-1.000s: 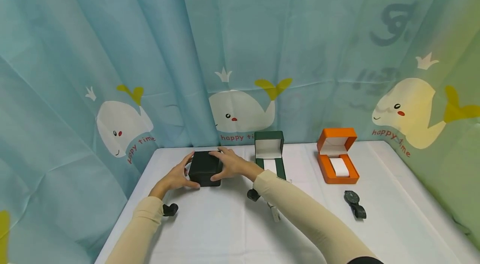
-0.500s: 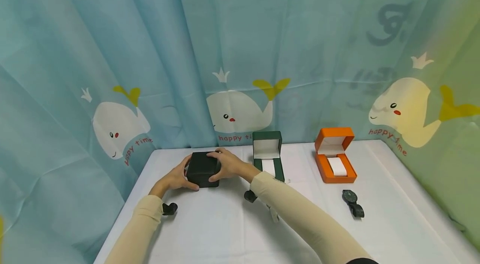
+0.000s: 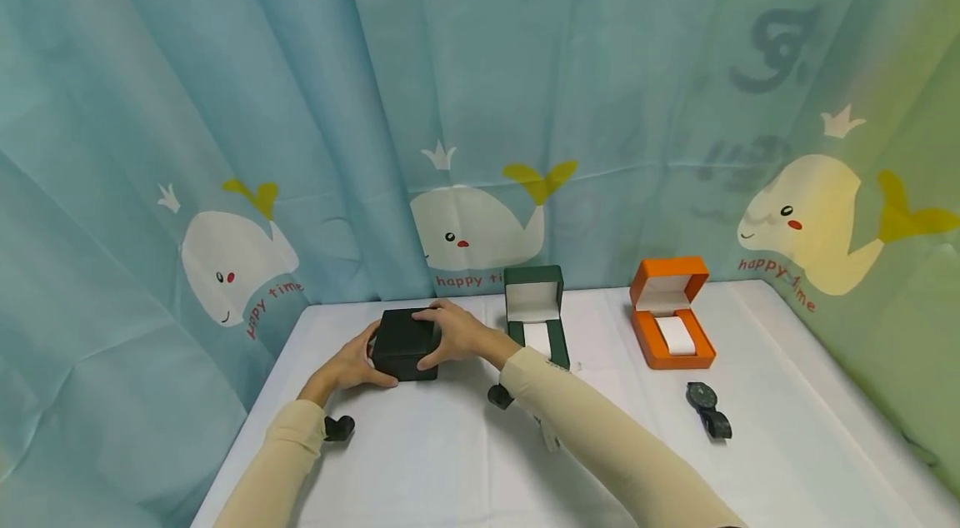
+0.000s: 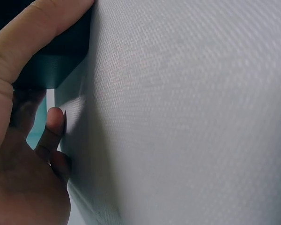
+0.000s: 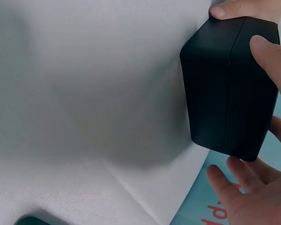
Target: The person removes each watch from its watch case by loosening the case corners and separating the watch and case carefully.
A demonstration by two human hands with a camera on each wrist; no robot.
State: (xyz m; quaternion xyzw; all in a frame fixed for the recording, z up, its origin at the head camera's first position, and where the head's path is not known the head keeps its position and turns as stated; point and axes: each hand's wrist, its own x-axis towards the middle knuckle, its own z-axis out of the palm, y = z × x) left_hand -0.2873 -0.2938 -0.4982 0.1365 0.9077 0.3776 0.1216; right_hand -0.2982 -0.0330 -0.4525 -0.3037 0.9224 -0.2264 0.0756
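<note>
A black watch box [image 3: 405,343] with its lid down sits near the back left of the white table. My left hand [image 3: 347,363] grips its left side, thumb along the lower front edge. On the opposite side my right hand [image 3: 459,333] holds the lid, its thumb [image 5: 267,51] at the front and the other fingers reaching round to the back. In the right wrist view a thin seam between lid and base runs along the box [image 5: 229,93]. The left wrist view shows the left thumb [image 4: 37,33] pressed to the dark box close over the cloth.
Right of the hands stand an open green watch box [image 3: 534,295] and an open orange watch box [image 3: 667,282], each with a white cushion. A black watch [image 3: 702,396] lies before the orange one. A pale strap [image 3: 550,435] is partly hidden by the right forearm. A curtain [image 3: 480,95] hangs behind.
Both hands keep their hold on the black watch box, which hardly moves. The head view has shifted slightly.
</note>
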